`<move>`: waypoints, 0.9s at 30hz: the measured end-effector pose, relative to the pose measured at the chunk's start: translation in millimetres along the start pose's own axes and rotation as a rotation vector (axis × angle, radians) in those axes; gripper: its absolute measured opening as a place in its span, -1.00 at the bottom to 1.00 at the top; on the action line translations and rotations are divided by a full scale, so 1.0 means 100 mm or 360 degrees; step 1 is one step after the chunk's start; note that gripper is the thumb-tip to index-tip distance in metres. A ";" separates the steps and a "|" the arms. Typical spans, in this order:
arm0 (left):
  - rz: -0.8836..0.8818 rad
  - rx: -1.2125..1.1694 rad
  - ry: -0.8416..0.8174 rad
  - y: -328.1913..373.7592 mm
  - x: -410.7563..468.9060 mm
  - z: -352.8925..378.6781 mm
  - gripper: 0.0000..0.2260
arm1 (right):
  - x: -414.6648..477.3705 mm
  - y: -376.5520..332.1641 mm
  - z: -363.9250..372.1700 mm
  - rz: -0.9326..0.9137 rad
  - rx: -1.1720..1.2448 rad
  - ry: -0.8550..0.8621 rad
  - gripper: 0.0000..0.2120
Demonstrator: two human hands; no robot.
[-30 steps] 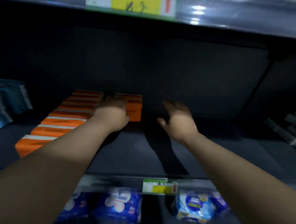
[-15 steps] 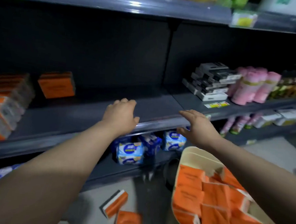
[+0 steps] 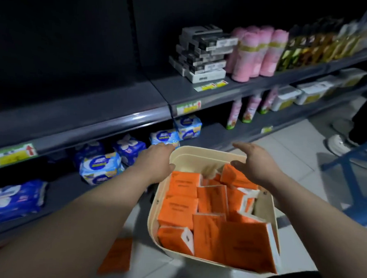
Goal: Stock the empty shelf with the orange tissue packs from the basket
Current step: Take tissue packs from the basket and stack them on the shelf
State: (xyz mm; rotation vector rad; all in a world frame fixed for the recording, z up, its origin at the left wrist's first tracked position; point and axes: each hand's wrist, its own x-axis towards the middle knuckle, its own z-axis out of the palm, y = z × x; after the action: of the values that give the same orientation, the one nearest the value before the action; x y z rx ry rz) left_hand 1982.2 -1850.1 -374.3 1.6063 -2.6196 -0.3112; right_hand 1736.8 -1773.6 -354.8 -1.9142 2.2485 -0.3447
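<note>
Both hands have come down from the shelf edge, where they were half a second ago, and now hover over the cream basket [image 3: 153,211] on the floor. The left hand [image 3: 156,160] is at the basket's far left rim, fingers loosely extended and holding nothing; whether it touches the rim is unclear. The right hand [image 3: 255,161] is spread open, palm down, just above the packs at the basket's far right corner, also holding nothing.

The orange tissue packs [image 3: 181,202] fill the basket in a loose jumble, some flat, some on edge. One more orange pack [image 3: 117,254] lies on the floor tiles left of the basket.

The view has swung right and down: the row of orange packs already on the shelf has left the frame, and the dark shelf [image 3: 84,104] shows only its bare stretch. Blue packs [image 3: 100,168] sit on the shelf below it. Further right stand stacked black-and-white boxes [image 3: 204,52] and pink rolls [image 3: 257,53]. A white shoe [image 3: 337,144] shows at the right edge.
</note>
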 end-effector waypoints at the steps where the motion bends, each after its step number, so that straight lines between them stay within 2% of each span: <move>1: 0.0014 -0.0021 -0.0041 0.04 0.07 0.08 -0.56 | 0.02 0.07 0.02 0.0049 0.0027 0.0008 -0.46; 5: 0.0046 -0.0058 -0.0253 0.20 0.39 0.43 -0.49 | 0.09 0.30 0.15 0.0145 0.0108 -0.0011 -0.51; 9: 0.0131 0.0046 -0.0434 0.26 0.71 0.79 -0.44 | 0.16 0.44 0.32 0.0204 0.0156 -0.0123 -0.52; 16: 0.0146 0.0262 -0.0718 0.13 1.01 1.27 -0.31 | 0.31 0.63 0.53 0.0340 0.0275 -0.0123 -0.53; 20: 0.0139 0.0242 -0.0885 0.11 1.06 1.43 -0.39 | 0.33 0.77 0.60 0.0433 0.0328 -0.0114 -0.56; 23: 0.0209 0.0313 -0.0841 0.13 1.08 1.39 -0.53 | 0.34 0.87 0.64 0.0512 0.0378 -0.0131 -0.57; 27: 0.0268 0.0271 -0.0586 0.13 1.11 1.10 -0.53 | 0.34 0.96 0.70 0.0579 0.0388 -0.0133 -0.58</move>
State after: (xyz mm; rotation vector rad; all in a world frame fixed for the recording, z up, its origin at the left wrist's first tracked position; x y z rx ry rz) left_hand 1903.2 -1926.6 -485.8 1.4796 -3.1124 -0.4206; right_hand 1659.4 -1797.5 -448.2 -1.3451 2.3147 -0.4503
